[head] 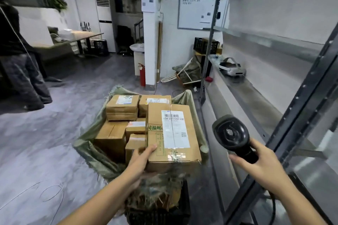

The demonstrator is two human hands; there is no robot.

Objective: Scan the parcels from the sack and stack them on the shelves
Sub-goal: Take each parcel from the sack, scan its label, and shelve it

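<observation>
Beside shelves, left grip clutches parcel at its near corner, right grip clasps scanner

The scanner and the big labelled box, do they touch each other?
Apart. The head view shows a clear gap between the scanner, held by the right hand, and the box.
</observation>
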